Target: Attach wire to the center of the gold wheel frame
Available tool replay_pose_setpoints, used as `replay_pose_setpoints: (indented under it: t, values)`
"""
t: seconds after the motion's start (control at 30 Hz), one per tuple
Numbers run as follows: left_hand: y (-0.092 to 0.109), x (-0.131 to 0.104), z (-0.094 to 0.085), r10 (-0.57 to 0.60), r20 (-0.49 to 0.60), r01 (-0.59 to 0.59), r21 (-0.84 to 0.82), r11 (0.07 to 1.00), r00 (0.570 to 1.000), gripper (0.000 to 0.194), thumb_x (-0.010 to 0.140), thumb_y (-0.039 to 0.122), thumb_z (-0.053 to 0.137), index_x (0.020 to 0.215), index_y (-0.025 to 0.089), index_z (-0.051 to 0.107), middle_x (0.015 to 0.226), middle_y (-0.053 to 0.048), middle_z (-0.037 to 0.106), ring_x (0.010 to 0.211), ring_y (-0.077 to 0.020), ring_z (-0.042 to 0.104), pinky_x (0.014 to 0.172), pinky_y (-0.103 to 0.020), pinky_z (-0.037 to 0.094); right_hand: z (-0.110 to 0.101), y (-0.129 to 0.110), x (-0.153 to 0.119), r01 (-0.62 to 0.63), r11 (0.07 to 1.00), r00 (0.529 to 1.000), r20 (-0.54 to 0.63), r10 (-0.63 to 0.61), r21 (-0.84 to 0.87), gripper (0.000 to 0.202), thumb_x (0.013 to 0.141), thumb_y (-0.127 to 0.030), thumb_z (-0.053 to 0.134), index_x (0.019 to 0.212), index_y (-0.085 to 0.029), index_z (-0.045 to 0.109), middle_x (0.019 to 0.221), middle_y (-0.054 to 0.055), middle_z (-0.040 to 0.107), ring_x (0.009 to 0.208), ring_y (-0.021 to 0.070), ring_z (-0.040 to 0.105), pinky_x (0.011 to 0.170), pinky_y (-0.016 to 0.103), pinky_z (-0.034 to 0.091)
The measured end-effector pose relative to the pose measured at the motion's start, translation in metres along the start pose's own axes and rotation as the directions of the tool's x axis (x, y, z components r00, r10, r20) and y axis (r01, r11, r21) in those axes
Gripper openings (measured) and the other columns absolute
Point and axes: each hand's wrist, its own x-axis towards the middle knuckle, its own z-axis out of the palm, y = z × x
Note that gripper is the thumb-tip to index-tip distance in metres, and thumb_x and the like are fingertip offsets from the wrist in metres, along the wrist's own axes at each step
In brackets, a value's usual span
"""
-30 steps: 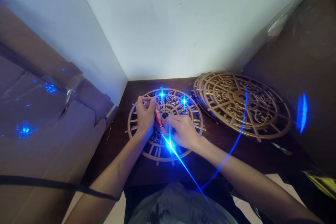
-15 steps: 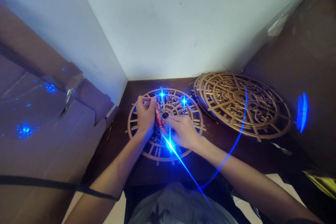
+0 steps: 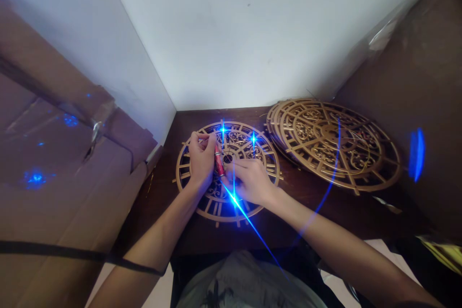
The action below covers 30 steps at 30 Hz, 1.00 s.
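Observation:
A gold-brown, openwork clock face (image 3: 236, 218) with Roman-numeral bars and scrollwork lies flat in front of me. Over its middle, a small red tube (image 3: 218, 161) is held at a tilt between my hands. My left hand (image 3: 202, 159) is closed, thumb and fingers pinched near the tube's upper end, its palm along the tube's side. From the right, my right hand (image 3: 252, 180) is closed with its fingertips at the tube's lower end. Blue glare partly covers that hand and the dial. What lies under the fingers is hidden.
Several similar clock faces (image 3: 377, 183) are stacked at the right of the dark table (image 3: 202, 240). A cardboard box (image 3: 72, 192) stands at left, with a dark strap (image 3: 72, 251) crossing in front. A white panel (image 3: 245, 48) rises behind; a brown surface (image 3: 415, 82) bounds the right.
The red tube and my left hand have shifted very slightly to the right. My right hand stays in nearly the same place. The curved blue streak looks fainter.

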Motion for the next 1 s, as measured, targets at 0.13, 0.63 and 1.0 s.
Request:
replay_pose_setpoints:
  t: [0.13, 0.63, 1.0]
  values:
    - [0.001, 0.000, 0.001, 0.003, 0.001, -0.003, -0.032, 0.999, 1.000, 0.023, 0.079, 0.029, 0.060, 0.079, 0.020, 0.038, 0.052, 0.008, 0.052, 0.035, -0.0051, 0.041, 0.042, -0.018, 0.037, 0.000, 0.000, 0.000, -0.020, 1.000, 1.000, -0.015, 0.020, -0.004, 0.021, 0.072, -0.019, 0.051, 0.051, -0.018, 0.045, 0.049, -0.004, 0.046, 0.046, 0.0076, 0.038, 0.049, 0.021, 0.027]
    - [0.006, -0.004, 0.002, -0.048, 0.037, 0.051, -0.063, 0.997, 0.998, 0.024, 0.078, 0.029, 0.060, 0.080, 0.020, 0.037, 0.053, 0.008, 0.051, 0.033, -0.0037, 0.039, 0.037, -0.015, 0.035, 0.000, 0.000, 0.000, 0.027, 0.999, 1.000, -0.015, -0.028, -0.027, 0.022, 0.074, -0.020, 0.049, 0.053, -0.018, 0.045, 0.051, -0.004, 0.047, 0.047, 0.0079, 0.039, 0.049, 0.021, 0.027]
    - [0.013, -0.002, 0.001, -0.146, 0.174, 0.174, -0.160, 0.972, 0.974, 0.029, 0.077, 0.032, 0.062, 0.080, 0.021, 0.035, 0.051, 0.010, 0.049, 0.030, -0.0044, 0.038, 0.029, -0.014, 0.029, -0.007, 0.004, 0.004, 0.186, 0.982, 0.981, -0.041, -0.187, -0.040, 0.031, 0.087, -0.021, 0.044, 0.057, -0.018, 0.050, 0.054, -0.003, 0.048, 0.049, 0.0083, 0.040, 0.049, 0.022, 0.030]
